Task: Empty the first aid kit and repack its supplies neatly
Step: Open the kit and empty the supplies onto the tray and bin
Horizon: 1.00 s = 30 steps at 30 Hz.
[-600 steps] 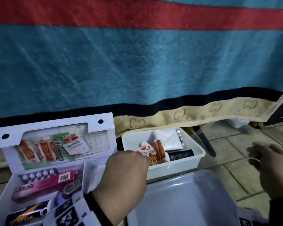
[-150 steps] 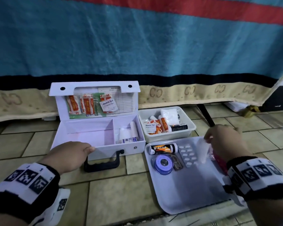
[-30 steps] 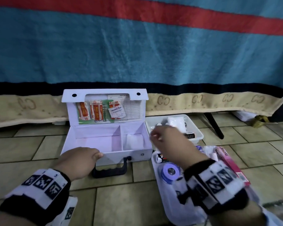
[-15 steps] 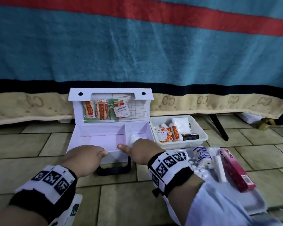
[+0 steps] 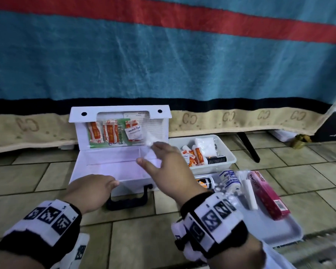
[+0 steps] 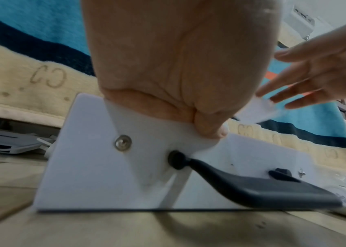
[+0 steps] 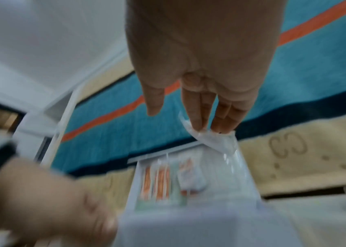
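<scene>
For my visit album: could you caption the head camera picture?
Left hand steadies the open first aid kit while the right hand lifts out a clear plastic packet.

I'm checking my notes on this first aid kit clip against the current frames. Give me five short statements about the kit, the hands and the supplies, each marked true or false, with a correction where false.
1. The first aid kit stands open with its lid upright. True.
2. The left hand grips the kit's front wall. True.
3. The right hand is empty. False: it holds a small clear packet at its fingertips above the kit.
4. The pink box lies inside the kit. False: it lies on the flat tray to the kit's right.
5. The lid pocket has been emptied. False: orange-and-white sachets and an alcohol pad sit in it.
</scene>
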Each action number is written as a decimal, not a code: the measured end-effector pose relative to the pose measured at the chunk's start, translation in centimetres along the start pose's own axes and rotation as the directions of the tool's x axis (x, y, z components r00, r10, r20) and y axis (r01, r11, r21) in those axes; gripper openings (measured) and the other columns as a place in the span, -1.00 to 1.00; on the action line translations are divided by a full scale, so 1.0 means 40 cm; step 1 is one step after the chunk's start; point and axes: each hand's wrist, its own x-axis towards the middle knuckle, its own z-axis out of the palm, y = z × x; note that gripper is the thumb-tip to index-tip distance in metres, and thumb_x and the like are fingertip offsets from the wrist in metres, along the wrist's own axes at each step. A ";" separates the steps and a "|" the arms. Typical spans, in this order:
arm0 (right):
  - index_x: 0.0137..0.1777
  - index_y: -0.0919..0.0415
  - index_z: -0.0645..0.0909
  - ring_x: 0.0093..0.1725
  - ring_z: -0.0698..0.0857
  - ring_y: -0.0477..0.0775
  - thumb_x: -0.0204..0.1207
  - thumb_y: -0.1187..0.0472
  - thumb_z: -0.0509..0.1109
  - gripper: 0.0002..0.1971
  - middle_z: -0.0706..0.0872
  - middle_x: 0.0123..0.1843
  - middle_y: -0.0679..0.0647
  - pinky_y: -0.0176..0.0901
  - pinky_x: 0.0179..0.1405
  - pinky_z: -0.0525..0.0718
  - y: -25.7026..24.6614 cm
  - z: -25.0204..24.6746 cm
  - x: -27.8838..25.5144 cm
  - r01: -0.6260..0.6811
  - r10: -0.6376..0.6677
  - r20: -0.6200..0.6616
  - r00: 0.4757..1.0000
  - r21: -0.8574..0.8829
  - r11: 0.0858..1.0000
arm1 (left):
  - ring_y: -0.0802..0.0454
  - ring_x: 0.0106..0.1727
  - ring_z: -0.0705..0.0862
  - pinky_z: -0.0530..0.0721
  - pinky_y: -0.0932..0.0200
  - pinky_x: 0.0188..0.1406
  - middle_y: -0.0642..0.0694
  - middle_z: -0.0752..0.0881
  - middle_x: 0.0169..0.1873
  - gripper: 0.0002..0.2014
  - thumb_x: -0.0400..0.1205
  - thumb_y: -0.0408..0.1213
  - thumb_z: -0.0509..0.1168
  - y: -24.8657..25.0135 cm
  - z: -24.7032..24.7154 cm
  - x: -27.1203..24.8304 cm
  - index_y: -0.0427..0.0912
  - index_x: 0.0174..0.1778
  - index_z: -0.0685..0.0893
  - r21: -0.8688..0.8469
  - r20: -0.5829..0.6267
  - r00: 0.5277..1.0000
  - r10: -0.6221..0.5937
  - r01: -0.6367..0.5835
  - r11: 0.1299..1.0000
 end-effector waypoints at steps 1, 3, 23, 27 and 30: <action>0.49 0.16 0.47 0.53 0.31 -0.07 0.51 -0.16 0.34 -0.38 0.43 0.53 -0.08 -0.36 0.45 0.22 -0.002 -0.036 -0.017 0.039 -0.035 -0.081 0.996 0.041 0.998 | 0.02 -0.09 0.61 0.59 0.05 0.02 0.04 0.67 -0.20 -0.56 0.73 0.08 -0.14 -0.002 0.002 0.001 -0.05 -0.20 0.55 0.004 -0.004 1.000 0.006 -0.006 1.000; 0.44 0.08 0.54 0.49 0.38 -0.17 0.51 -0.05 0.39 -0.49 0.48 0.49 -0.14 -0.49 0.39 0.22 0.007 -0.116 -0.053 0.063 -0.050 -0.190 0.980 0.061 0.996 | 0.02 -0.11 0.60 0.59 0.05 0.00 0.05 0.66 -0.23 -0.57 0.74 0.06 -0.14 -0.004 0.004 0.000 -0.05 -0.20 0.54 0.003 -0.008 1.000 0.015 -0.015 1.000; 0.07 -0.21 0.73 -0.05 0.60 -0.63 0.31 -0.11 0.43 -0.69 0.57 -0.32 -0.73 -0.64 -0.03 0.51 0.274 -0.152 -0.348 -0.020 0.114 0.455 0.883 -0.205 0.979 | 0.03 -0.09 0.59 0.51 0.14 -0.12 0.05 0.66 -0.21 -0.60 0.74 0.05 -0.11 0.012 -0.009 -0.014 0.03 -0.27 0.51 -0.026 0.001 1.000 -0.014 0.014 1.000; -0.18 -0.08 0.76 -0.07 0.60 -0.54 0.16 -0.27 0.13 -0.53 0.64 -0.09 -0.63 -0.61 0.01 0.49 0.282 -0.146 -0.325 0.035 0.070 0.535 0.842 -0.184 0.982 | 0.03 -0.10 0.59 0.52 0.14 -0.12 0.04 0.66 -0.20 -0.60 0.74 0.05 -0.11 0.013 -0.013 -0.016 0.03 -0.25 0.53 -0.030 0.013 1.000 -0.021 0.022 0.999; -0.28 -0.24 0.71 -0.03 0.57 -0.57 0.05 -0.37 0.13 -0.57 0.57 -0.10 -0.71 -0.63 0.01 0.45 0.263 -0.164 -0.314 0.058 0.057 0.488 0.871 -0.217 0.974 | 0.02 -0.08 0.61 0.56 0.12 -0.06 0.02 0.69 -0.15 -0.59 0.74 0.05 -0.12 0.013 -0.015 -0.018 0.01 -0.13 0.59 -0.020 0.019 1.000 -0.021 0.021 1.000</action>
